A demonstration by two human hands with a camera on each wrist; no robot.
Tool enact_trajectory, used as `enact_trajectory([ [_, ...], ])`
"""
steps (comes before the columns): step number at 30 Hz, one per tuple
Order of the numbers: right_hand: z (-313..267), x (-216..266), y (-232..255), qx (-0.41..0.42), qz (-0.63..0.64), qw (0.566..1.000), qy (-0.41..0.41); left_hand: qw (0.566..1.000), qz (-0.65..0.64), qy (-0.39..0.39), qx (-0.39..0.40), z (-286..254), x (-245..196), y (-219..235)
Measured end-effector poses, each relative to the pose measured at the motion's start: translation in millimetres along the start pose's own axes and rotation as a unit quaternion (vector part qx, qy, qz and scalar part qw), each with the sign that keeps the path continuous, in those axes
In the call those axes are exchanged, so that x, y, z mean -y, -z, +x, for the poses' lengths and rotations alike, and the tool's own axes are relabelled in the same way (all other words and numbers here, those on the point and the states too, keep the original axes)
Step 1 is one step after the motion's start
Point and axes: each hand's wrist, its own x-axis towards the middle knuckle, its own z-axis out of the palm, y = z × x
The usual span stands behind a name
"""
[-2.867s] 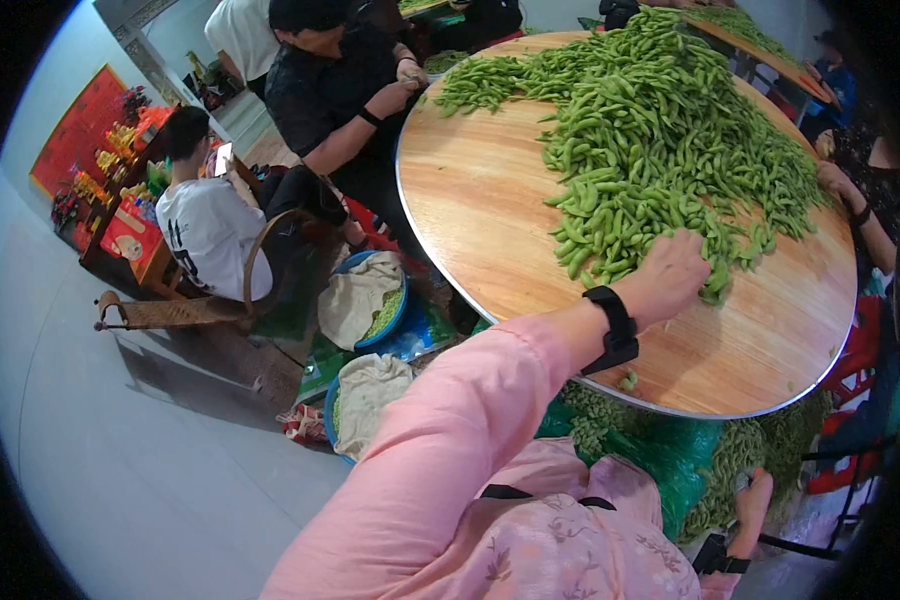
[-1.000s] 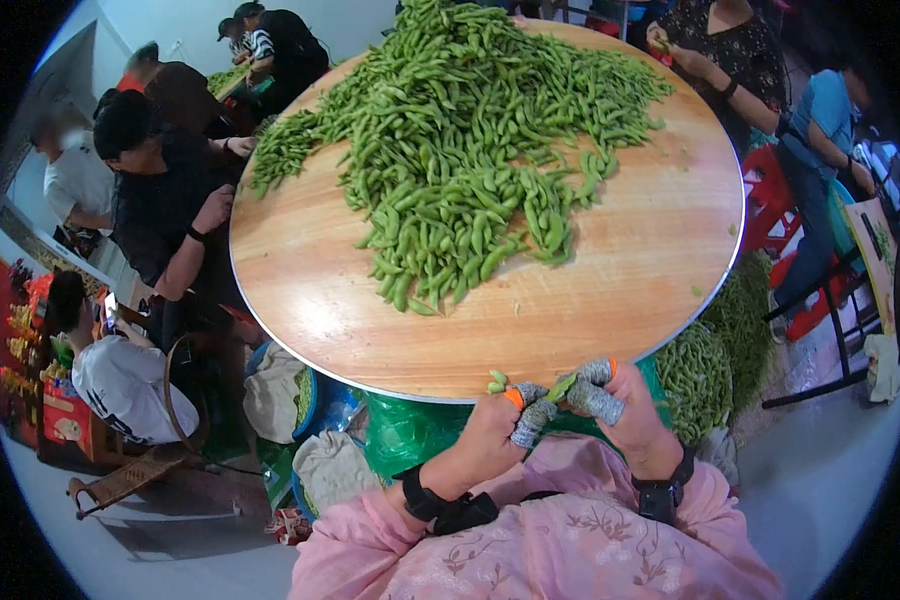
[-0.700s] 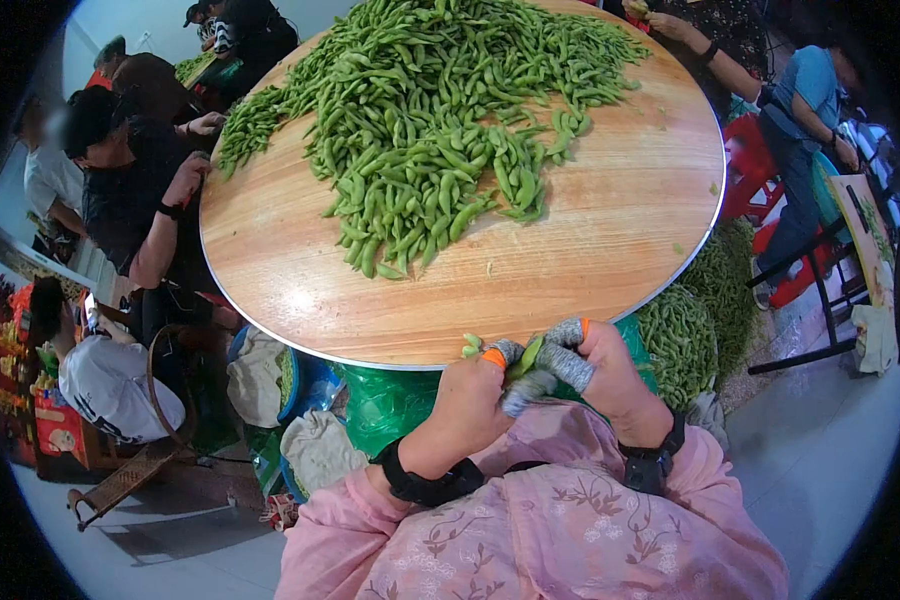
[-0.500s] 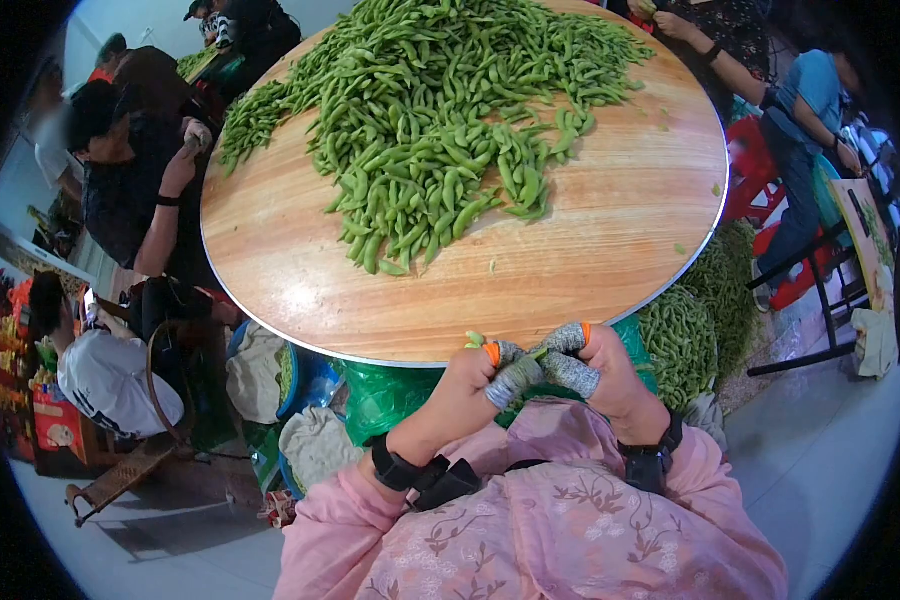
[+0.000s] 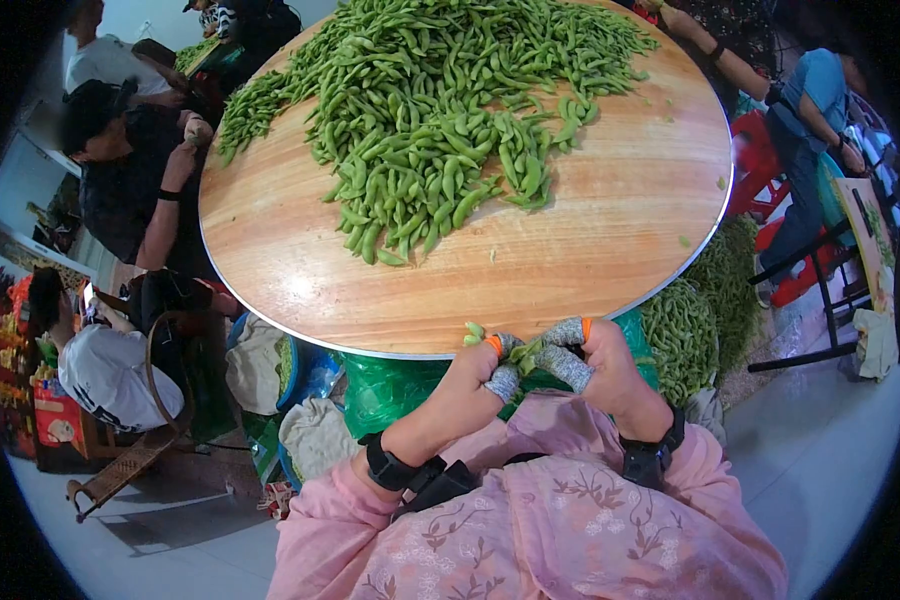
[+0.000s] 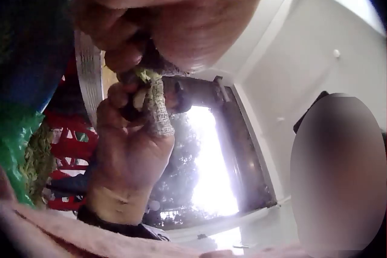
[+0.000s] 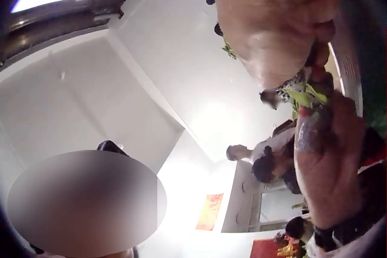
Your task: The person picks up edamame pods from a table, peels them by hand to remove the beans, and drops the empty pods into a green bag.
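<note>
In the head view my left hand and right hand meet just off the near edge of the round wooden table. Grey knitted sleeves cover some fingers, with orange bands at their ends. Between the fingertips a green soybean pod is pinched from both sides. More pods poke out above the left hand, its fingers curled round them. The right wrist view shows the pinched pod closer, bent between the two thumbs. A large heap of soybean pods lies on the table's far half.
Green plastic hangs beneath the table's near edge. Blue tubs with cloths stand at the left, and pods are piled below the right edge. A person in dark clothes sits at the left; red stools stand at the right.
The left hand has come back from the heap, and the right has risen from low at the right to meet it. Both then stay together, shifting slightly round the pod. The head view has turned.
</note>
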Motion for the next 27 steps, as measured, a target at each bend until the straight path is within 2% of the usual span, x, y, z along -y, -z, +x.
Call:
enact_trajectory([
  [1,-1.7,0.3,4.2,0.000,0.001,1.000,0.002,1.000,0.002,-0.001,-0.001,0.7,0.0,1.2],
  [3,-10.7,4.4,23.4,-0.047,-0.135,0.990,0.005,0.986,0.151,-0.074,0.021,1.5,0.6,5.5],
  [4,-15.6,10.0,36.7,-0.055,-0.159,0.986,0.015,0.985,0.153,-0.074,0.021,2.8,-7.1,10.9],
  [5,-21.7,16.8,52.5,-0.063,-0.183,0.981,0.025,0.976,0.216,-0.023,0.001,6.7,-19.6,19.5],
  [6,-30.7,23.0,68.1,-0.104,-0.224,0.967,-0.064,0.960,0.276,0.028,-0.018,13.0,-28.3,26.5],
  [7,-41.2,25.2,84.3,-0.144,-0.263,0.942,-0.152,0.929,0.357,-0.030,-0.097,23.0,-24.6,32.6],
  [9,-62.4,7.0,120.0,-0.214,-0.487,0.843,-0.078,0.833,0.524,-0.055,-0.168,50.0,-33.6,45.2],
  [10,-69.9,6.6,130.7,-0.216,-0.488,0.842,-0.077,0.834,0.523,-0.058,-0.168,64.6,-34.9,50.5],
  [12,-78.2,7.4,142.3,-0.241,-0.493,0.823,-0.143,0.750,0.635,-0.054,-0.175,90.7,-27.5,62.0],
  [13,-76.4,8.4,140.2,-0.243,-0.493,0.823,-0.142,0.750,0.635,-0.056,-0.176,101.0,-22.4,67.1],
  [16,-64.5,12.4,119.2,-0.283,-0.340,0.895,-0.051,0.738,0.658,-0.076,-0.132,117.7,-19.8,72.0],
  [19,-51.2,15.5,110.3,-0.305,-0.370,0.877,-0.031,0.729,0.667,-0.087,-0.126,116.8,-24.6,70.1],
  [20,-51.9,15.7,113.0,-0.305,-0.370,0.877,-0.029,0.736,0.662,-0.084,-0.115,113.9,-25.3,70.5],
  [22,-54.6,14.7,121.5,-0.300,-0.385,0.865,-0.120,0.741,0.658,-0.083,-0.103,105.4,-28.4,70.3],
  [23,-53.4,13.2,120.8,-0.301,-0.384,0.865,-0.120,0.827,0.548,-0.071,-0.105,97.2,-30.4,69.1],
  [25,-50.7,10.9,115.4,-0.258,-0.260,0.928,-0.072,0.958,0.276,-0.033,-0.072,80.7,-35.0,62.1],
  [26,-47.7,13.0,107.5,-0.262,-0.260,0.926,-0.074,0.958,0.275,-0.033,-0.067,71.9,-39.1,55.0],
  [27,-40.9,16.7,94.4,-0.213,-0.198,0.954,-0.073,0.986,0.163,0.005,-0.030,62.8,-43.7,47.1],
])
